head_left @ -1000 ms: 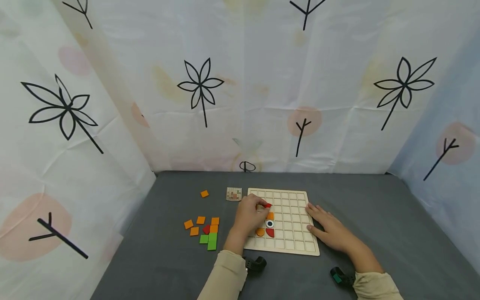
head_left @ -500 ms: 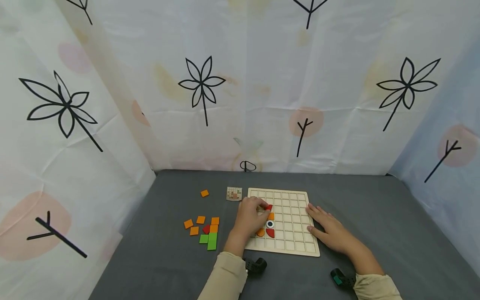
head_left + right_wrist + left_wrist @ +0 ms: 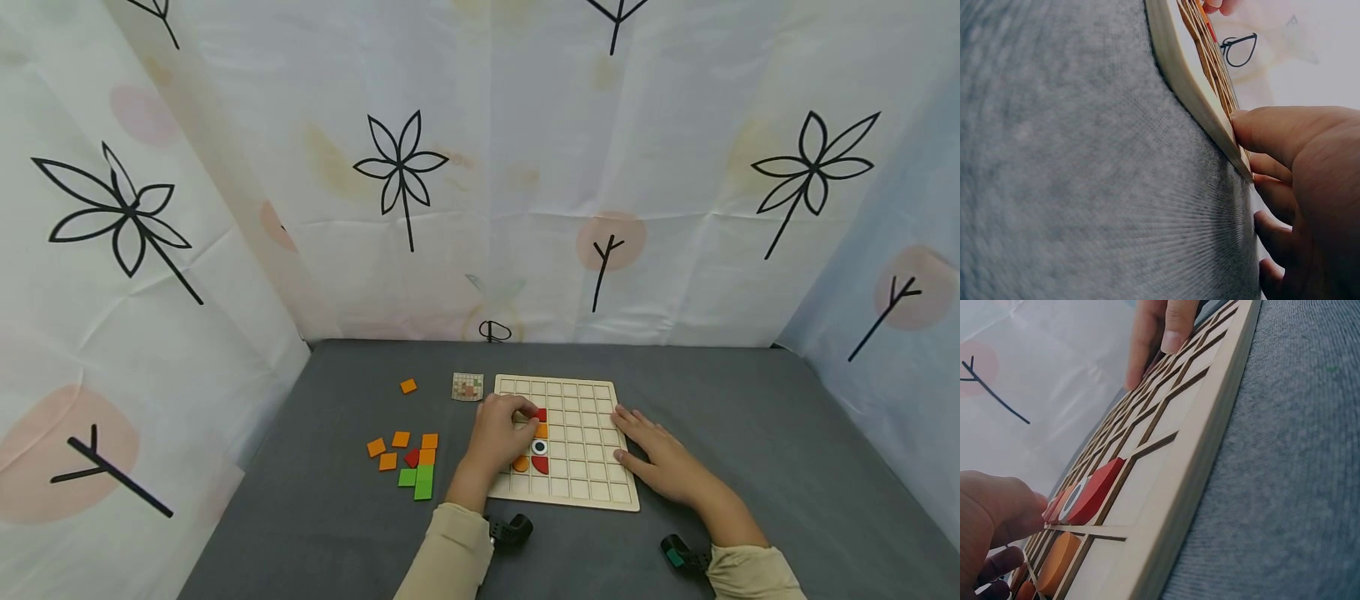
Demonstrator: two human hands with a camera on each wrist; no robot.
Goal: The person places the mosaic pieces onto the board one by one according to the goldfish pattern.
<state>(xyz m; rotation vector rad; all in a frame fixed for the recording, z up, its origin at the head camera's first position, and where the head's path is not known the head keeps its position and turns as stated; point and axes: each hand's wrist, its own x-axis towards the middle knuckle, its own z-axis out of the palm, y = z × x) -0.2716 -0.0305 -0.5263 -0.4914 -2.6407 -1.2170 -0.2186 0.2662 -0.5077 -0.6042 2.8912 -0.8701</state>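
A pale wooden grid board (image 3: 588, 450) lies on the grey table. My left hand (image 3: 497, 429) is over its left part, with thumb and index finger pinching a small red tile (image 3: 542, 414) at the board. In a column below that tile sit an orange square (image 3: 542, 431), a white eye disc (image 3: 540, 447) and a red quarter-round tile (image 3: 540, 465). A rounded orange tile (image 3: 521, 464) is left of the quarter-round; the left wrist view shows more orange beside it, partly hidden by fingers. My right hand (image 3: 663, 458) rests on the board's right edge, fingers spread.
Left of the board lie several loose orange squares (image 3: 401, 439), green squares (image 3: 423, 482) and a red pointed tile (image 3: 412, 457). One orange square (image 3: 408, 387) lies farther back. A small printed pattern card (image 3: 467, 387) is by the board's back left corner. Patterned curtains surround the table.
The red tile, tilted between the left fingertips a second ago, now lies flatter in line with the column. The left hand has shifted only slightly; the right hand stays put.
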